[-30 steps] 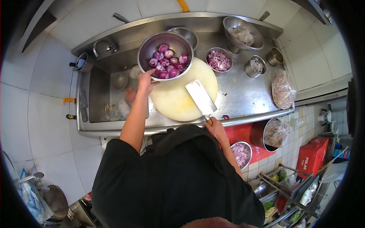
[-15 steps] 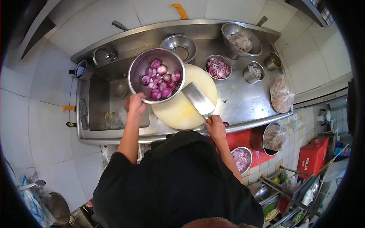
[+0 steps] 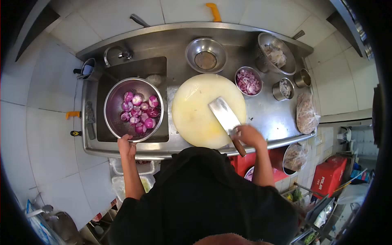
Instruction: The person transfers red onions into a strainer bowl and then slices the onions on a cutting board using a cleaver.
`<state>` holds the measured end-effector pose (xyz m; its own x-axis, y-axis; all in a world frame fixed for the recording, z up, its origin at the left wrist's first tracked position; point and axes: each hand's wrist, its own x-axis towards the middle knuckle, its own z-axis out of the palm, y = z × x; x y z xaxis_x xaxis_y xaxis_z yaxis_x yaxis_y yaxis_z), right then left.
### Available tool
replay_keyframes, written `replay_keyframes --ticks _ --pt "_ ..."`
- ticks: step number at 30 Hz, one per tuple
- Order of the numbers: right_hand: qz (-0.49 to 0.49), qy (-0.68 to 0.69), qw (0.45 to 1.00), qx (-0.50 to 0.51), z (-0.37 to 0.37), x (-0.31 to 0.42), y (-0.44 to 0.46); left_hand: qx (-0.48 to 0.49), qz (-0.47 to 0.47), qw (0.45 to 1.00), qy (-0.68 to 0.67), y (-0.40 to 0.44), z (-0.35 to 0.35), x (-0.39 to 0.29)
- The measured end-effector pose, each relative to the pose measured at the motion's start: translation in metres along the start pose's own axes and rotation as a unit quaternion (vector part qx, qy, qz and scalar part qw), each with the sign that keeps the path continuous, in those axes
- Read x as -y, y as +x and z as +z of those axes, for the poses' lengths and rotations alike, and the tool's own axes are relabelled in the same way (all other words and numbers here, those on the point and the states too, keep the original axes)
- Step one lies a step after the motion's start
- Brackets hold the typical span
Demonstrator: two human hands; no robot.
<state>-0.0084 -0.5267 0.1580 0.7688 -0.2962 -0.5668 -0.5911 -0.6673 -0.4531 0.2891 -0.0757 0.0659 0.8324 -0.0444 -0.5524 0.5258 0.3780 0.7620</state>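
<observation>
My left hand (image 3: 127,146) grips the near rim of a metal bowl (image 3: 109,119) over the sink. Several peeled red onions (image 3: 139,110) lie in it. On the round cutting board (image 3: 190,118) rests a cleaver (image 3: 223,115), its wooden handle sticking out over the board's near edge. My right hand (image 3: 250,136) is at the cleaver's neck, where blade meets handle. Its fingers are blurred and partly hidden, so whether they grip the cleaver is unclear.
A sink (image 3: 162,65) lies left. Behind the board stands an empty metal bowl (image 3: 206,55). Rightward are a bowl of sliced onions (image 3: 248,81), a colander (image 3: 286,67), small metal pots (image 3: 302,78) and a bagged bundle (image 3: 307,116). A red crate (image 3: 329,175) stands lower right.
The onion bowl has moved left, from over the board to over the sink, in my left hand. My right hand has shifted from the cleaver's handle end to its neck. The view has shifted too.
</observation>
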Motion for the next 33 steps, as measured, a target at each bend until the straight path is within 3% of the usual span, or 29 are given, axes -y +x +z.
replay_keyframes --ticks 2,3,4,5,7,9,11,12,14,17,20,23,26,29,31,33 --pt "-0.061 0.074 0.989 -0.114 -0.033 0.01 0.046 -0.015 -0.01 1.0 0.023 0.004 -0.004 -0.001" --pt "-0.069 0.129 0.982 -0.121 -0.055 0.015 0.08 -0.011 -0.008 1.0 0.02 0.004 0.0 -0.003" --pt "-0.058 0.297 0.94 -0.158 -0.061 0.012 0.12 -0.009 -0.006 1.0 0.017 0.004 0.008 -0.004" --pt "-0.042 0.343 0.914 -0.211 -0.073 0.022 0.153 -0.009 -0.004 1.0 0.013 0.006 0.012 -0.003" --pt "-0.024 0.06 0.931 -0.36 -0.076 -0.002 0.234 -0.025 -0.061 0.998 0.003 0.029 -0.004 0.007" --pt "0.013 -0.044 0.926 -0.375 -0.078 -0.011 0.29 -0.017 -0.049 0.998 0.018 0.024 0.014 0.003" --pt "0.022 0.061 0.938 -0.34 -0.072 -0.027 0.326 -0.026 -0.044 0.998 0.021 0.025 0.028 0.002" --pt "0.011 0.214 0.934 -0.285 -0.075 -0.024 0.33 -0.029 -0.041 0.999 0.021 0.028 0.034 0.002" --pt "0.147 0.477 0.85 -0.167 -0.088 -0.013 0.343 -0.006 -0.033 0.998 0.046 0.039 0.036 0.006" --pt "0.164 0.617 0.766 -0.079 -0.085 -0.033 0.375 -0.009 -0.035 0.997 0.064 0.075 0.038 0.026" --pt "0.045 0.627 0.778 -0.001 -0.095 -0.036 0.38 0.004 -0.02 0.997 0.081 0.095 0.071 0.034" --pt "-0.058 0.628 0.773 -0.061 -0.122 -0.023 0.346 -0.007 -0.001 0.995 0.095 0.093 0.117 0.024" --pt "0.002 0.584 0.788 -0.193 -0.133 0.035 0.276 0.01 -0.001 0.998 0.064 0.097 0.145 0.021" --pt "-0.068 0.535 0.811 -0.226 -0.096 0.029 0.242 0.027 0.087 0.995 0.03 0.088 0.173 0.004" --pt "0.031 0.526 0.827 -0.196 -0.075 0.043 0.219 0.046 0.153 0.987 0.027 0.078 0.193 -0.012" --pt "0.015 0.596 0.782 -0.182 -0.046 0.064 0.201 0.082 0.22 0.972 0.003 0.071 0.208 -0.025"
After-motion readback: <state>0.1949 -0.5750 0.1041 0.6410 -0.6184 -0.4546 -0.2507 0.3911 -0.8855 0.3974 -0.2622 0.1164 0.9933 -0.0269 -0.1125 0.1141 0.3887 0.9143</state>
